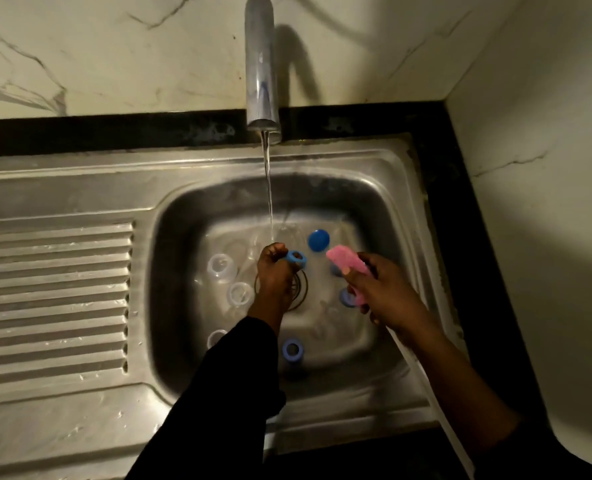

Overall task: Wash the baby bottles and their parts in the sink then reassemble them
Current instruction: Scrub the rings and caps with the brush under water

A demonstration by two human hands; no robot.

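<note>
Marble wall (114, 46) runs across the top of frame, w/ a black bench (79, 135) strip under it. Steel sink (218, 161) fills ctr + left: ribbed drainboard (52, 289) at left, basin ctr-right. Chrome tap (260, 64) sits top ctr, and its water stream (268, 188) falls to the top of the left hand (275, 268).

We log the left hand at frame ctr, black sleeve (218, 393) behind it, fingers curled, pinching a blue ring (296, 258) just under the stream. The right hand (384, 292) is right of ctr, fingers wrapped round a pink sponge (344, 259). Sponge tip is near the ring, small gap between.

On the basin floor:
- Blue cap (318, 240) just above both hands.
- Second blue ring (292, 349) lower ctr.
- Third blue ring (346, 297) partly hidden by the right hand.
- Clear part (221, 268) and second clear part (240, 294) left of the left hand.
- Third clear part (216, 337) at the sleeve edge.
- Drain (301, 289) partly behind the left wrist.

We can't tell what type the clear pcs are.
</note>
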